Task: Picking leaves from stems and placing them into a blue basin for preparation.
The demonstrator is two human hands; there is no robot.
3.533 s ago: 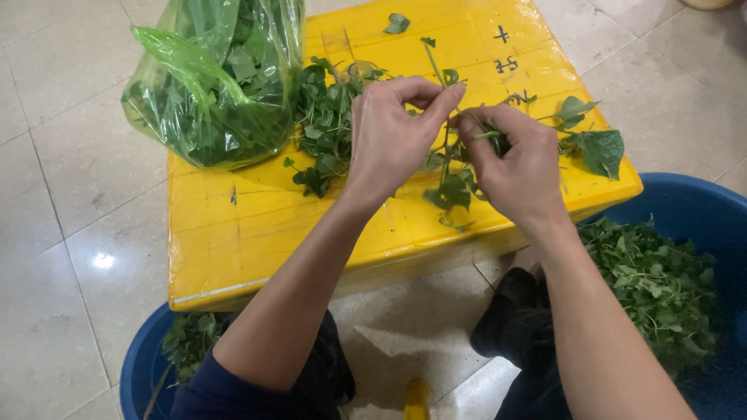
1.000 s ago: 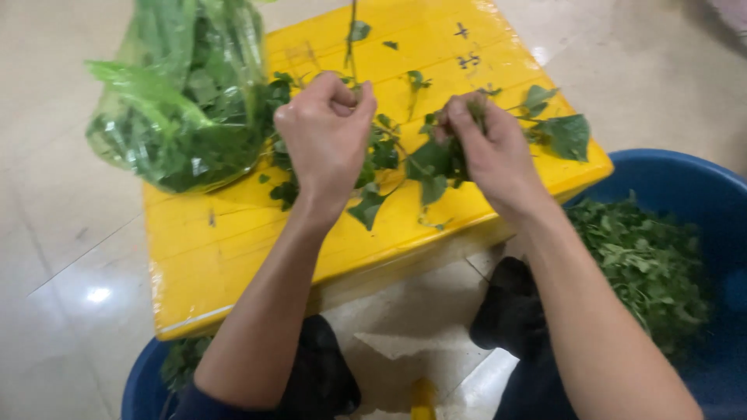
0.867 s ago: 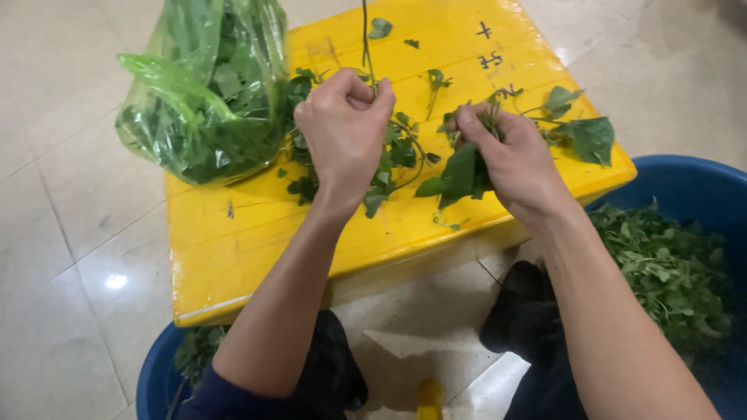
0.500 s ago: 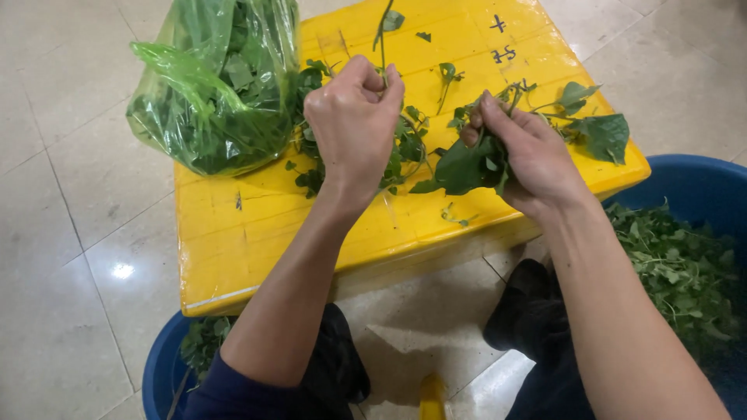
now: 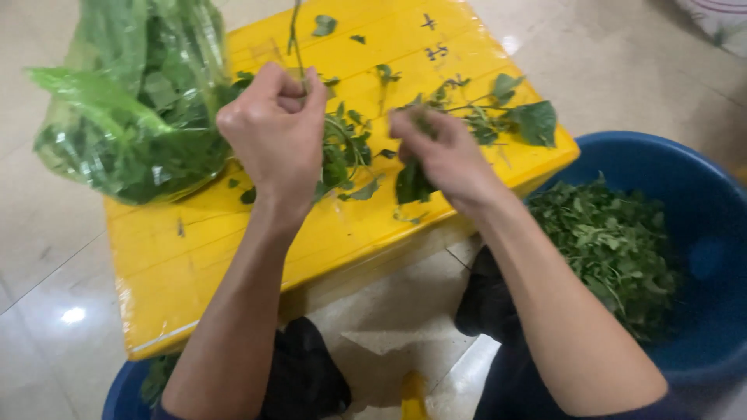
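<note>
My left hand [image 5: 276, 132] is closed around a thin green stem [image 5: 294, 27] that sticks up above the fist, over the yellow box lid [image 5: 257, 241]. My right hand [image 5: 443, 152] pinches a bunch of dark green leaves [image 5: 411, 183], a little blurred, beside the left hand. Loose leafy sprigs [image 5: 346, 148] lie on the lid between and behind both hands, with a larger leaf [image 5: 537, 120] at the right edge.
A green plastic bag of leafy greens [image 5: 136, 109] lies on the lid's left side. A blue basin [image 5: 700, 233] at the right holds picked leaves [image 5: 611, 241]. Another blue basin [image 5: 124, 393] shows at bottom left. Tiled floor [image 5: 47, 257] surrounds the box.
My left hand has kept its grip on the stem while my right hand stripped leaves away and drew them down and toward me. The camera view shifted slightly.
</note>
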